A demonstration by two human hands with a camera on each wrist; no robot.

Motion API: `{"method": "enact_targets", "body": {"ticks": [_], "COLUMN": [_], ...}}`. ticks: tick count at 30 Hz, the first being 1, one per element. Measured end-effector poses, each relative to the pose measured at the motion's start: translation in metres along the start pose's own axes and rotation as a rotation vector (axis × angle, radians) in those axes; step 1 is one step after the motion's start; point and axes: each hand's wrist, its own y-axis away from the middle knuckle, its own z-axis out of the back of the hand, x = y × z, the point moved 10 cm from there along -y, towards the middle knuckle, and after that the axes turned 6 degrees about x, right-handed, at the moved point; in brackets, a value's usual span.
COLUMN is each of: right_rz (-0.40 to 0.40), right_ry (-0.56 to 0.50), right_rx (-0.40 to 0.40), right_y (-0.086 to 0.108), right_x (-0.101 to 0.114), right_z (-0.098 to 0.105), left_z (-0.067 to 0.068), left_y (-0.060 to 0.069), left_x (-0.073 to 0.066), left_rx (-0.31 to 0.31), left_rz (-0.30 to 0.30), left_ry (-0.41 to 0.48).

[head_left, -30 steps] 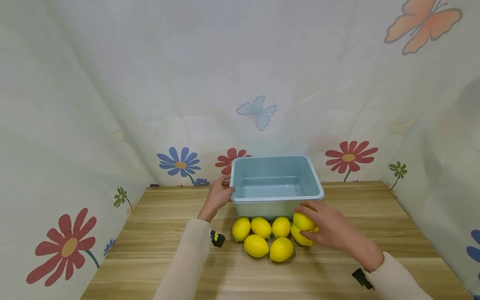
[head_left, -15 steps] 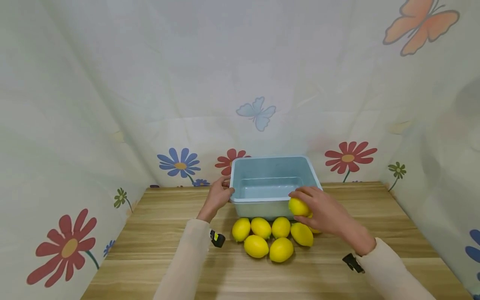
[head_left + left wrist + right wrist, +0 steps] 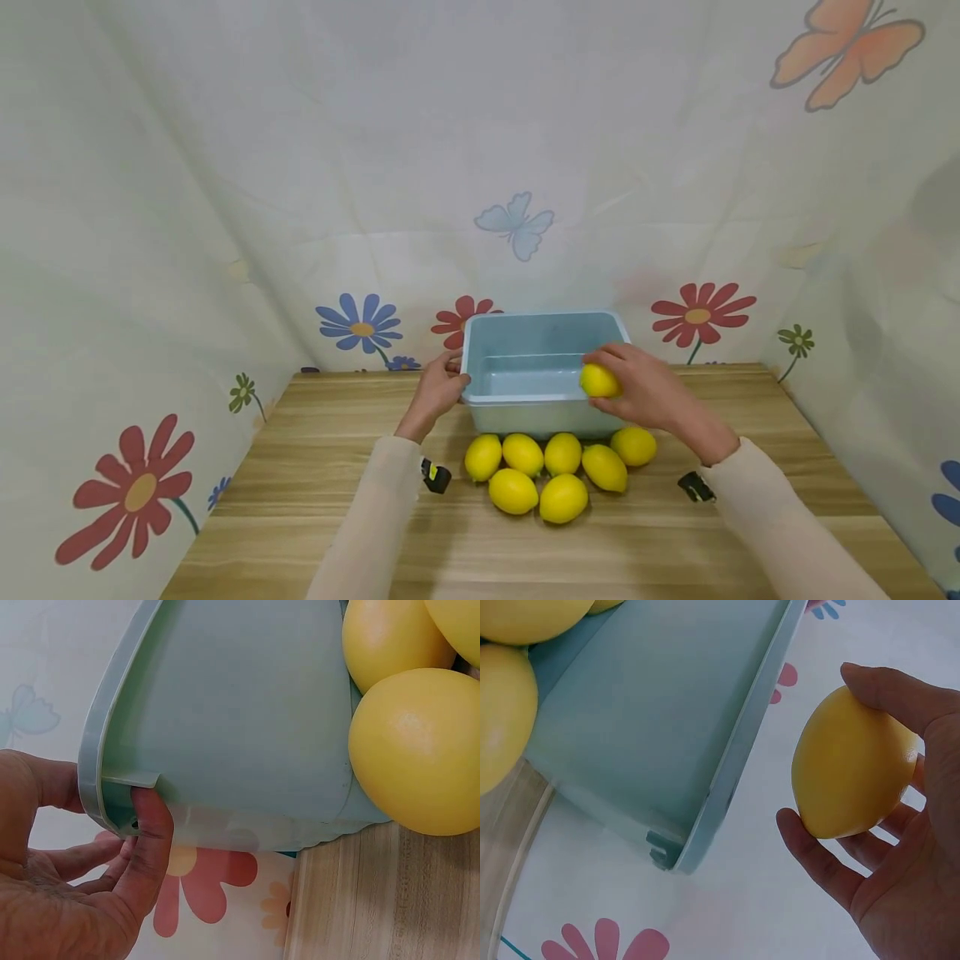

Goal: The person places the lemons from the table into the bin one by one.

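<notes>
A light blue plastic bin [image 3: 540,414] stands at the back of the wooden table, and no lemon shows inside it. My left hand [image 3: 437,390] grips the bin's left rim; in the left wrist view the thumb and fingers [image 3: 154,832] pinch it at a corner. Above the bin's front right rim, my right hand [image 3: 645,387] holds a lemon [image 3: 599,381]. The right wrist view shows that held lemon [image 3: 855,765] between thumb and fingertips, apart from the bin wall [image 3: 652,712]. Several more lemons [image 3: 562,454] lie in two rows in front of the bin.
The wooden table [image 3: 315,500] reaches toward the front, with its back edge at a pale curtain [image 3: 375,167] printed with flowers and butterflies. The curtain also hangs along the left and right sides. Both sleeves carry black wrist cameras [image 3: 435,476].
My right hand has lifted the lemon from the right end of the group and moved it up and slightly left to the bin's rim. The left hand has stayed on the bin.
</notes>
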Motion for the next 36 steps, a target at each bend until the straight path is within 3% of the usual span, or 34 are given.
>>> {"method": "enact_targets", "body": {"ticks": [16,36], "right_rz": [-0.046,-0.130], "right_ry": [0.043,0.005], "right_rx": [0.093,0.239], "right_y": [-0.041,-0.077], "right_x": [-0.020,-0.040], "right_z": [0.006,-0.007], "left_z": [-0.002,0.001], "left_y": [-0.003,-0.002], "left_x": [-0.002,0.001], "left_rx": [0.008,0.015], "left_rz": [0.004,0.017], "left_ry": [0.008,0.024]}}
